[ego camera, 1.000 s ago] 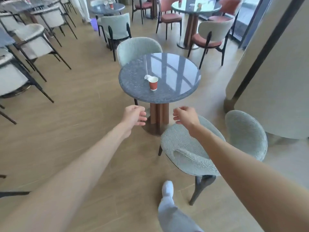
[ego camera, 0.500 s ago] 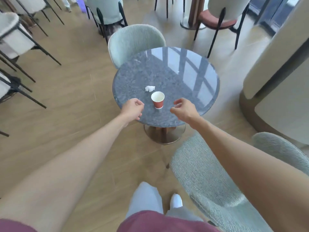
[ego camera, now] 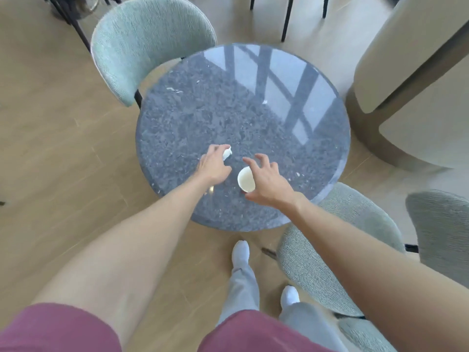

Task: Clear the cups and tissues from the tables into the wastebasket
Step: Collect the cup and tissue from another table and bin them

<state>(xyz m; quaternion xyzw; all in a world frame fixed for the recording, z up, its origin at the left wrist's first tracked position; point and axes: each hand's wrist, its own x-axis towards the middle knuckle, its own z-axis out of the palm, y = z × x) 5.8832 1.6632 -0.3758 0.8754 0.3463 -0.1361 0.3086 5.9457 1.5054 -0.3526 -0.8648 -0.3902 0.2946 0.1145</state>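
A red paper cup (ego camera: 245, 179) with a white inside stands near the front of the round grey stone table (ego camera: 253, 102). My right hand (ego camera: 267, 182) hovers over the cup with fingers spread, the index finger beyond the rim and the thumb on the near side, not closed on it. A crumpled white tissue (ego camera: 227, 153) lies just left of the cup. My left hand (ego camera: 214, 165) reaches onto the tissue, its fingertips curled over it, and part of the tissue sticks out to the right. No wastebasket is in view.
A pale green chair (ego camera: 142, 44) stands at the table's far left, and two grey-green chairs (ego camera: 330, 250) crowd the near right. A beige curved wall base (ego camera: 406, 97) rises on the right. My feet (ego camera: 240, 252) stand on wood floor at the table's front edge.
I have stepped up to the table and now look straight down on it. Both hands moved forward over the tabletop, the left onto the tissue, the right opening over the cup.
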